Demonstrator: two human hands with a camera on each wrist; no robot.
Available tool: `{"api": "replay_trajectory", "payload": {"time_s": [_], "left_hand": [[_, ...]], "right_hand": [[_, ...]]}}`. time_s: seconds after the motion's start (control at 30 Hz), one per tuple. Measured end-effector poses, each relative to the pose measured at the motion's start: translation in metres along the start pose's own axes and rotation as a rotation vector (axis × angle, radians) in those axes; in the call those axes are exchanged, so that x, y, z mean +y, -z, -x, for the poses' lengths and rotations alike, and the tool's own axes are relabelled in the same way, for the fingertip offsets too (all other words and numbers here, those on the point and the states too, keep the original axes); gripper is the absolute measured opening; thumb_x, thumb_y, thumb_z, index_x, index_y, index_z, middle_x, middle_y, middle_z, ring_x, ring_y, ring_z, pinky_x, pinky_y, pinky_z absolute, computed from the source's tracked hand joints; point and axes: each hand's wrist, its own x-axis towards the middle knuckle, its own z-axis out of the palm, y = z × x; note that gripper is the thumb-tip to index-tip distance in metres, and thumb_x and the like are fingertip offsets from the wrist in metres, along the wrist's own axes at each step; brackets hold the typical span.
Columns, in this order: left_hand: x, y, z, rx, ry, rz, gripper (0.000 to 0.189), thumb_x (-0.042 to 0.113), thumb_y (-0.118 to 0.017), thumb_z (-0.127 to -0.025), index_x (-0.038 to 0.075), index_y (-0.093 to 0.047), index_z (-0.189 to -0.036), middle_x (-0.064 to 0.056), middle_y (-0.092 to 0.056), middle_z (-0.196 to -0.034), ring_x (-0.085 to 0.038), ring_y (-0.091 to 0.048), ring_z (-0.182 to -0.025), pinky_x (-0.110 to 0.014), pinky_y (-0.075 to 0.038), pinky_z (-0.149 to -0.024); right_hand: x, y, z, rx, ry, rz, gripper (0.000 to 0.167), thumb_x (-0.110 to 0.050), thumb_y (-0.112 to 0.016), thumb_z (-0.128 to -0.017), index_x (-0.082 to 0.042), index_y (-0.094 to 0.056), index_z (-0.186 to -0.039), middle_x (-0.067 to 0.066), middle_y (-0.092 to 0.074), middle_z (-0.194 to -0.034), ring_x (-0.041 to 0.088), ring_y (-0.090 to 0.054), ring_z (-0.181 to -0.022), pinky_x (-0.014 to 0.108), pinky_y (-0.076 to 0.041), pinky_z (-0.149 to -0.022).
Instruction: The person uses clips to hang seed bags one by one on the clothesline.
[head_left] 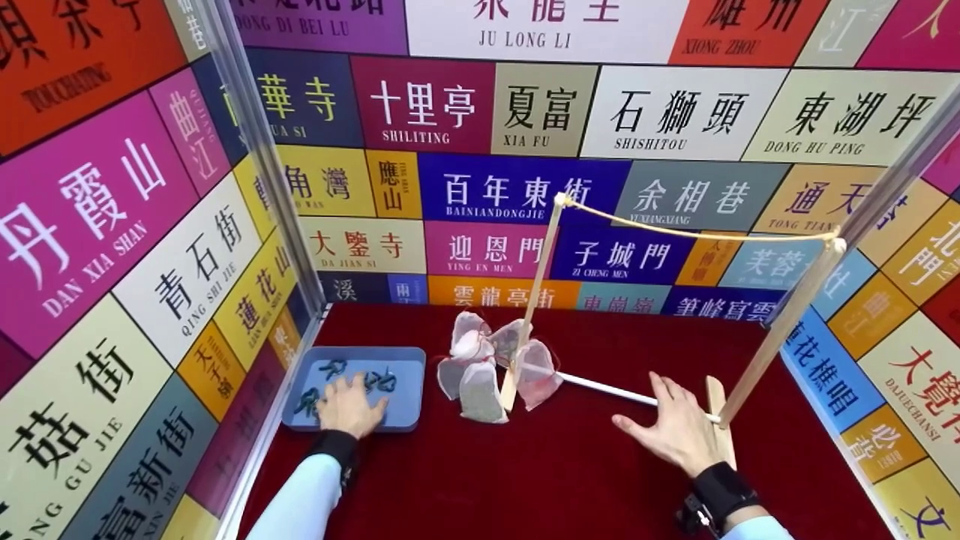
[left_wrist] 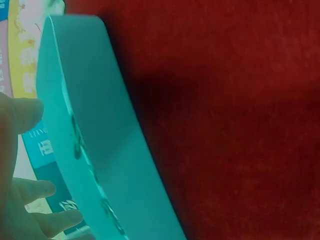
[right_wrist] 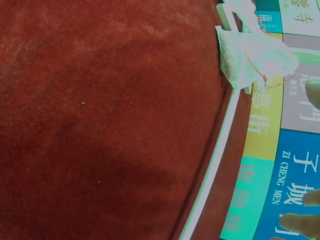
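Observation:
My left hand (head_left: 350, 407) is over a shallow blue tray (head_left: 413, 394), its fingers loosely spread among small dark green clip-like pieces (head_left: 381, 382). In the left wrist view, the tray wall (left_wrist: 100, 105) stands beside the spread fingers (left_wrist: 37, 189). On the right, my right hand (head_left: 675, 427) has its fingers apart, over the white rod (head_left: 607, 387) near the foot of a wooden post (head_left: 784, 330). A second wooden post (head_left: 541, 277) rises at the rod's other end, and a slack yellowish cord (head_left: 690, 234) joins both tops. Sheer white pouches (head_left: 484, 394) with red strings lie around its foot.
Dark red cloth (head_left: 540, 480) covers the table. Panels printed with colourful place names (head_left: 517, 187) wall in the back and both sides, with a clear corner edge (head_left: 259, 135) at the left. The tall posts and cord stand between the hands and the back wall.

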Motion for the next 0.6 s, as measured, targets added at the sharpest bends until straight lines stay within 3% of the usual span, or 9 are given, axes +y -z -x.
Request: {"api": "replay_trajectory", "payload": {"time_s": [0.17, 0.37, 0.47, 0.6], "left_hand": [[-0.017, 0.001, -0.014, -0.079, 0.076, 0.009, 0.083, 0.047, -0.076, -0.102, -0.004, -0.049, -0.161, -0.046, -0.044, -0.162, -0.070, -0.039, -0.150, -0.089, -0.039, -0.116], [-0.043, 0.005, -0.022, -0.109, 0.194, 0.035, 0.094, 0.043, -0.078, -0.099, -0.005, -0.036, -0.169, -0.051, -0.036, -0.162, -0.074, -0.034, -0.150, -0.089, -0.037, -0.116], [-0.050, 0.005, -0.022, -0.166, 0.203, 0.021, 0.092, 0.037, -0.076, -0.097, -0.006, -0.038, -0.167, -0.052, -0.034, -0.163, -0.075, -0.034, -0.149, -0.091, -0.035, -0.116], [-0.053, 0.003, -0.023, -0.219, 0.164, -0.009, 0.071, 0.029, -0.073, -0.096, -0.009, -0.056, -0.153, -0.050, -0.042, -0.157, -0.072, -0.041, -0.144, -0.090, -0.039, -0.111]], "right_hand": [[0.000, -0.003, 0.001, 0.002, -0.002, -0.009, 0.114, -0.072, -0.083, -0.088, 0.005, -0.050, -0.164, 0.039, -0.057, -0.160, 0.063, -0.055, -0.144, 0.075, -0.049, -0.117], [0.000, -0.007, 0.000, -0.008, 0.012, 0.000, 0.114, -0.074, -0.081, -0.088, 0.005, -0.049, -0.165, 0.038, -0.057, -0.159, 0.063, -0.057, -0.144, 0.075, -0.050, -0.115], [0.001, -0.008, 0.001, 0.001, 0.017, 0.012, 0.114, -0.072, -0.082, -0.088, 0.006, -0.049, -0.164, 0.039, -0.059, -0.158, 0.062, -0.058, -0.142, 0.074, -0.050, -0.116], [0.002, -0.009, 0.001, 0.002, 0.017, 0.021, 0.112, -0.070, -0.083, -0.087, 0.006, -0.051, -0.163, 0.038, -0.060, -0.156, 0.062, -0.059, -0.141, 0.074, -0.049, -0.116]]}}
